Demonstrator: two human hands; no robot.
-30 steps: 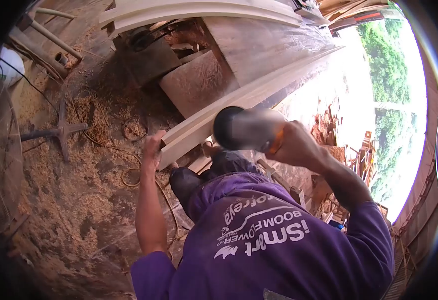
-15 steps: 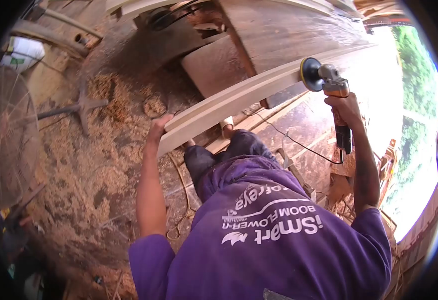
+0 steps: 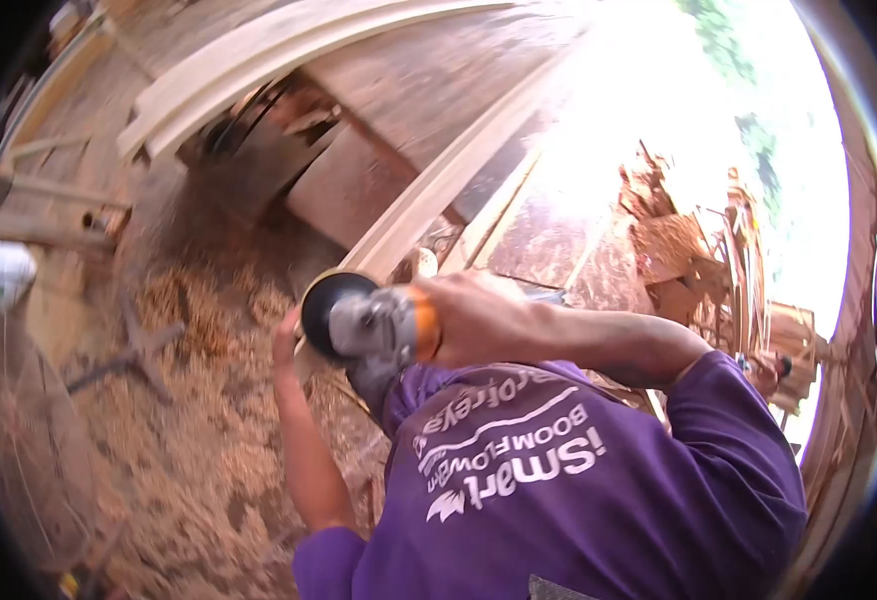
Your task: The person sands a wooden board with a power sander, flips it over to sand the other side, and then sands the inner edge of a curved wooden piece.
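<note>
My right hand (image 3: 466, 318) is wrapped around an angle grinder (image 3: 380, 325) with a grey head and an orange body. Its round black sanding disc (image 3: 326, 308) is over the near end of a long pale wooden beam (image 3: 438, 192); whether they touch is hard to make out. At that same end, just left of the disc, my left hand (image 3: 286, 342) grips the beam. The disc partly hides the beam's end. From there the beam slants up and right along a brown wooden workbench (image 3: 448, 75).
Another pale grooved beam (image 3: 248, 50) lies across the bench's far side. Wood shavings (image 3: 198, 450) cover the floor at left, around a metal stand (image 3: 143, 350). A white sack (image 3: 0, 272) is at far left. Scrap wood (image 3: 673, 250) is piled at right.
My right hand has brought the grinder from the beam's far right part to the near end beside my left hand. The view has turned, so the beam appears steeper.
</note>
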